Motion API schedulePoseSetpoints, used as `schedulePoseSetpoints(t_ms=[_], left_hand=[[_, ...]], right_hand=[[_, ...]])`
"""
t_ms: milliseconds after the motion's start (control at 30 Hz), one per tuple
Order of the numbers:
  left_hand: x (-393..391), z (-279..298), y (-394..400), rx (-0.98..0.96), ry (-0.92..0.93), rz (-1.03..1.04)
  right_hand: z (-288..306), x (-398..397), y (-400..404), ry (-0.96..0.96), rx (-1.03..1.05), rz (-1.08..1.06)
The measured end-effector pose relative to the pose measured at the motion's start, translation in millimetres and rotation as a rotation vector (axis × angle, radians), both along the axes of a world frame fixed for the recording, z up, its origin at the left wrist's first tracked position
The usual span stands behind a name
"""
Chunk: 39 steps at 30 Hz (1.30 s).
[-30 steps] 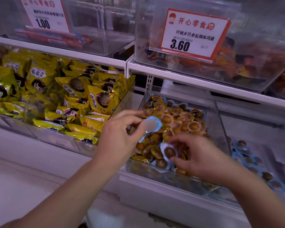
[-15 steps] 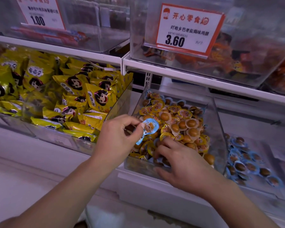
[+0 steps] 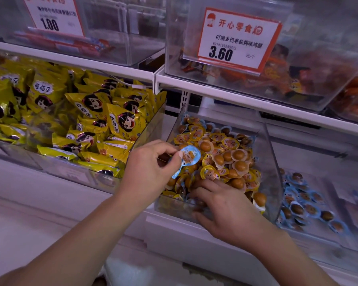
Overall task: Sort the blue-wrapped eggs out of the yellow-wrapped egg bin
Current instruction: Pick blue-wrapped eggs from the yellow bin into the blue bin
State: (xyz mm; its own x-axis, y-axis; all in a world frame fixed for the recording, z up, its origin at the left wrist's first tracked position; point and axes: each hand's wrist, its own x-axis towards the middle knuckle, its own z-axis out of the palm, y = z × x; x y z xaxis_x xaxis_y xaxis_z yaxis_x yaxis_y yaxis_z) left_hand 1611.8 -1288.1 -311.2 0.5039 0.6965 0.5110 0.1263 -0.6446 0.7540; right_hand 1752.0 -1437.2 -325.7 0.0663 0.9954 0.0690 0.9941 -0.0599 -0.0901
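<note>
Left hand (image 3: 151, 172) fingers around blue-wrapped egg (image 3: 187, 157)

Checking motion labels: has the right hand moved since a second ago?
Yes. The right hand went down toward the front wall of the yellow egg bin, fingers now dug into the eggs.

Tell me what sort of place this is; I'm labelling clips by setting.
Most likely a snack shop or supermarket aisle: price cards hang on clear bins along white shelves, holding loose wrapped eggs and yellow snack packets.
</note>
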Motion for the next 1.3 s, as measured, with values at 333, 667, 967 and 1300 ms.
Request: schedulePoseSetpoints(t_ms=[333, 667, 967, 1300], left_hand=[[10.1, -3.6, -4.2, -0.013, -0.030, -0.016], [20.4, -4.6, -11.4, -0.010, -0.038, -0.043], [47.8, -5.5, -35.9, -0.146, -0.175, -0.055], [85.6, -1.2, -78.5, 0.098, 0.065, -0.277]], right_hand=[[-0.7, 8.5, 0.9, 0.382, 0.121, -0.070], [1.8, 24.7, 0.4, 0.572, -0.055, -0.076], [31.0, 17.6, -10.1, 1.889, 0.462, -0.636], [42.7, 26.8, -32.8, 2.149, 0.625, -0.450]])
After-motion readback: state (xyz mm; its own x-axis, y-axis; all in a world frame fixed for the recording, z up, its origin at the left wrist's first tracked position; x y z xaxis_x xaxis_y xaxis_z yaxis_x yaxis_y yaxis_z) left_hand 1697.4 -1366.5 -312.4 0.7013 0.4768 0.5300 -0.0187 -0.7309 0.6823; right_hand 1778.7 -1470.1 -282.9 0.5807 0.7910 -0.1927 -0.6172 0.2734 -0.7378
